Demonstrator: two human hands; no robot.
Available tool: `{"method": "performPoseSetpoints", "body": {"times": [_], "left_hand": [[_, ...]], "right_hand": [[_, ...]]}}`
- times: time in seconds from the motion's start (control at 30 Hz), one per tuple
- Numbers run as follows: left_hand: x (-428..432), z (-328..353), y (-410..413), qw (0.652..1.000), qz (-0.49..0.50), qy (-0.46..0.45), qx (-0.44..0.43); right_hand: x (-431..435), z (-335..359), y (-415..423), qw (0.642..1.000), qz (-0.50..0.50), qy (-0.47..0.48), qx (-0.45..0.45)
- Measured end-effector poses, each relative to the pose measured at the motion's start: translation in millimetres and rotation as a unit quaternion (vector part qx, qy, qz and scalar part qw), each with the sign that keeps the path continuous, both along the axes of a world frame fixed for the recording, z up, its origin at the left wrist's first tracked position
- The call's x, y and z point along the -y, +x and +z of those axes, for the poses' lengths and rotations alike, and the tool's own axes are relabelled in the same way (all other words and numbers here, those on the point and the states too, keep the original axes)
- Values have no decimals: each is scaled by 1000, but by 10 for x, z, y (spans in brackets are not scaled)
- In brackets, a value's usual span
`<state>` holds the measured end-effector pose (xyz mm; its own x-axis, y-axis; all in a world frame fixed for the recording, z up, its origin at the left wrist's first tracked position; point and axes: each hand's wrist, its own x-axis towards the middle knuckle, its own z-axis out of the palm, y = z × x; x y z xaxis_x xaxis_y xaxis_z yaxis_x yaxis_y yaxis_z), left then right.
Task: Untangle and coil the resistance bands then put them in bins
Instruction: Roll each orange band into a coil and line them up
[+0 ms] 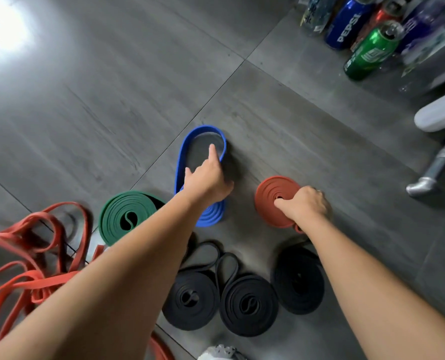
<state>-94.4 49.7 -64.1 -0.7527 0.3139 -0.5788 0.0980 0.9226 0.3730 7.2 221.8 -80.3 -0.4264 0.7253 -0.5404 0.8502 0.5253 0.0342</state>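
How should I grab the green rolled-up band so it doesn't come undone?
Come from above and squeeze the green coil across its outer rim, from opposite sides. It lies flat on the floor, so pressing inward should keep its wraps together.

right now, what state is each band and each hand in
blue band, part coiled, end loop loose on the floor
left hand, forefinger straight inside the blue loop
rust-red band, coiled, gripped by the right hand
green band, coiled, lying flat
black bands, three coils, lying flat
orange bands, tangled heap, uncoiled

Blue band (182, 157), green coil (122, 216), black coils (247, 305).
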Motion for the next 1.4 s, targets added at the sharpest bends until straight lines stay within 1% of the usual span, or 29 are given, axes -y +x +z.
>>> {"method": "performPoseSetpoints", "body": {"times": [0.07, 0.17, 0.27, 0.33, 0.43, 0.53, 0.6, 0.7, 0.83, 0.93, 1.0, 1.03, 1.07, 1.13, 1.17, 1.27, 1.33, 1.37, 1.4], "left_hand": [[-33, -32, 37, 998, -52, -22, -9], [-108, -67, 141, 984, -160, -75, -36], [-203, -52, 265, 973, -212, -73, -51], [-252, -24, 391, 956, -272, -86, -73], [-211, 9, 581, 936, -321, -114, -92], [-75, 11, 761, 906, -392, -98, -129], [42, 14, 870, 890, -421, -88, -150], [202, -6, 986, 889, -423, -85, -154], [240, -18, 1004, 898, -408, -96, -130], [162, 9, 986, 916, -373, -85, -120], [99, 25, 971, 933, -317, -49, -163], [70, 31, 964, 935, -301, -31, -188], [45, 22, 960, 935, -303, -31, -181], [-5, 22, 936, 931, -328, -57, -149], [-31, 28, 922, 928, -334, -71, -152], [-43, 114, 907, 929, -332, -58, -155], [0, 174, 927, 912, -356, -58, -196], [19, 217, 927, 897, -376, -67, -222], [36, 238, 924, 889, -388, -75, -229]], "right_hand": [[-15, -6, 19, 1000, 1, -1, 0], [-59, 3, 63, 1000, -5, 0, 9], [-104, 12, 94, 1000, -6, 3, 13], [-105, 14, 105, 1000, 1, 1, 13], [-100, 20, 111, 1000, -1, -2, 10], [-100, 29, 114, 1000, -5, -4, 6], [-91, 28, 113, 1000, -2, -6, 1], [-35, 28, 93, 1000, 6, -10, -12], [83, 29, 50, 1000, 19, -7, -21], [120, 16, 62, 999, 35, -1, -14], [113, 3, 95, 999, 39, 6, -1], [106, -4, 109, 999, 39, 11, 4], [103, -8, 117, 999, 40, 16, 7], [102, -8, 113, 999, 40, 21, 11], [99, -6, 107, 999, 40, 21, 12], [80, -9, 100, 998, 49, 20, 18], [70, -13, 104, 998, 50, 20, 20], [67, -14, 108, 998, 50, 20, 21], [66, -16, 109, 998, 49, 20, 22]]}}
